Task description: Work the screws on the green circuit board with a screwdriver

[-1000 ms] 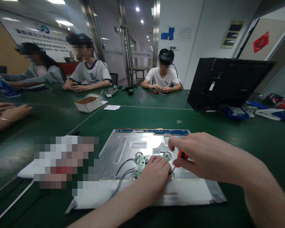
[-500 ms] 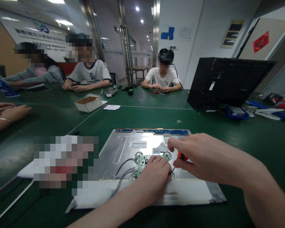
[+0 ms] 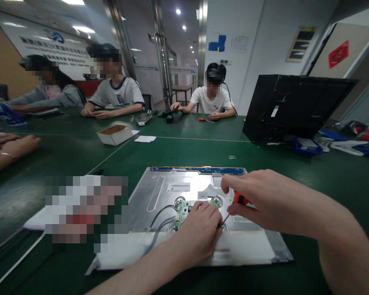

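Note:
A silver display panel [image 3: 150, 205] lies face down on the table, with a small green circuit board [image 3: 181, 213] at its middle. Over the right part of that board rests my left hand [image 3: 199, 231], fingers together and bent down onto it; its fingertips and thumb are hidden. Closed around the red-and-black handle of a screwdriver [image 3: 240, 198] is my right hand [image 3: 261, 200]. The thin shaft slants down to the left, and its tip is at the board's right edge beside my left fingers. Grey and black cables [image 3: 160, 221] leave the board's left side.
A large black monitor housing [image 3: 295, 108] stands at the right, with a blue tray [image 3: 306, 146] below it. An open cardboard box [image 3: 115, 135] is farther off on the green table [image 3: 187, 149]. Several people sit around; another person's hands [image 3: 15, 145] rest at the left edge.
My right hand has shifted slightly right and up with the screwdriver, baring more of its shaft. My left hand stays put. The person opposite has reached one hand toward a small dark object.

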Motion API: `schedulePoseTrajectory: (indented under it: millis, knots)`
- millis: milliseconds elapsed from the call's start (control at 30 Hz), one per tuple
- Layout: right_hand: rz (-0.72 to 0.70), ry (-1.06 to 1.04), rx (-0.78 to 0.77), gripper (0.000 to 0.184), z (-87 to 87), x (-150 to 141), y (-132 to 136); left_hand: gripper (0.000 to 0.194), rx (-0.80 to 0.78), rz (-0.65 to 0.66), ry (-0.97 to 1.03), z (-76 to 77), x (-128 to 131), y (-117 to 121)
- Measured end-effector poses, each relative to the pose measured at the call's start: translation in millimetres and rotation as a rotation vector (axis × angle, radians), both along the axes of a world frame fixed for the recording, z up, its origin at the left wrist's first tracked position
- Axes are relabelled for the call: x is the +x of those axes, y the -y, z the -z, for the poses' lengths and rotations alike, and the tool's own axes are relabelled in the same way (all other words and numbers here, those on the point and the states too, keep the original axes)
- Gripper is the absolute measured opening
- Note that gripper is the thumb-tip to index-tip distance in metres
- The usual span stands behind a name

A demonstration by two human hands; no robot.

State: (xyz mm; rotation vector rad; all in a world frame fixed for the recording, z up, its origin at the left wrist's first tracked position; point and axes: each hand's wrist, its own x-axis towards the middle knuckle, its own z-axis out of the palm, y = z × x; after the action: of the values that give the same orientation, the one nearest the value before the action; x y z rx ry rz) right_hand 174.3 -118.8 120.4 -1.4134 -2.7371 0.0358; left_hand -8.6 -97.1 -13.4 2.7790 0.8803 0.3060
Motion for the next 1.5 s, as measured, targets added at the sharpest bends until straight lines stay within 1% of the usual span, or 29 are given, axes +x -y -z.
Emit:
schedulePoseTrajectory:
  millis: [167,233,300,400,467,533,600,667,733,767,833,900,933,1033,1100,1200,1300,1400,1500]
  knots:
    - [0.010,-0.030,0.010,0.014,-2.6,4.4,0.4,0.002,-0.025,-0.001,0.017,-1.8,-1.1,0.1]
    - [0.024,-0.049,0.012,0.017,-4.7,7.8,0.3,0.004,-0.031,0.003,0.030,-4.2,-1.9,0.0]
    - [0.044,-0.075,0.022,0.023,-7.7,12.6,0.2,0.008,-0.036,0.007,0.064,-8.9,-3.5,-0.8]
    - [0.119,-0.103,0.084,0.026,-13.9,21.6,1.4,0.016,-0.021,-0.011,0.148,-21.9,-10.7,-4.6]
    - [0.189,-0.126,0.150,0.027,-18.6,28.4,3.7,0.019,0.013,-0.048,0.209,-32.9,-21.5,-8.8]
    - [0.235,-0.158,0.178,0.028,-22.1,35.3,7.1,0.017,0.050,-0.092,0.246,-42.3,-38.9,-13.2]
    - [0.223,-0.184,0.121,0.026,-23.0,41.8,11.0,0.017,0.062,-0.149,0.236,-46.4,-62.2,-16.2]
    - [0.177,-0.196,0.023,0.021,-19.8,47.2,15.9,0.022,0.066,-0.219,0.208,-43.7,-89.5,-16.3]
    - [0.151,-0.205,-0.034,0.020,-12.0,50.6,22.2,0.028,0.080,-0.302,0.176,-34.7,-117.9,-13.1]
    - [0.159,-0.212,-0.036,0.021,-6.3,51.4,25.9,0.031,0.085,-0.347,0.155,-28.5,-131.7,-10.4]
    - [0.214,-0.220,-0.013,0.024,7.7,50.7,34.4,0.036,0.072,-0.395,0.093,-14.2,-156.7,-3.9]
    - [0.289,-0.236,-0.005,0.027,24.4,47.0,42.8,0.041,0.098,-0.421,0.055,1.0,-177.2,3.0]
    - [0.318,-0.243,-0.046,0.026,33.2,44.3,46.4,0.044,0.120,-0.427,0.033,8.3,-185.5,6.1]
    - [0.370,-0.280,-0.236,0.015,59.8,35.1,53.2,0.052,0.191,-0.442,-0.037,27.0,-202.7,12.9]
    - [0.405,-0.304,-0.284,0.015,76.6,30.2,54.4,0.056,0.207,-0.447,-0.085,35.6,-208.8,15.1]
    - [0.426,-0.346,-0.278,0.017,98.0,26.1,54.0,0.058,0.195,-0.435,-0.133,43.5,-212.3,15.3]
    - [0.451,-0.358,-0.285,0.022,112.8,23.2,52.9,0.059,0.154,-0.454,-0.125,46.9,-212.5,14.2]
    - [0.500,-0.365,-0.273,0.024,120.8,18.9,50.8,0.059,0.128,-0.465,-0.088,45.2,-212.3,14.1]
    - [0.505,-0.380,-0.218,0.024,123.8,14.2,46.9,0.058,0.109,-0.449,-0.073,38.4,-211.4,15.2]
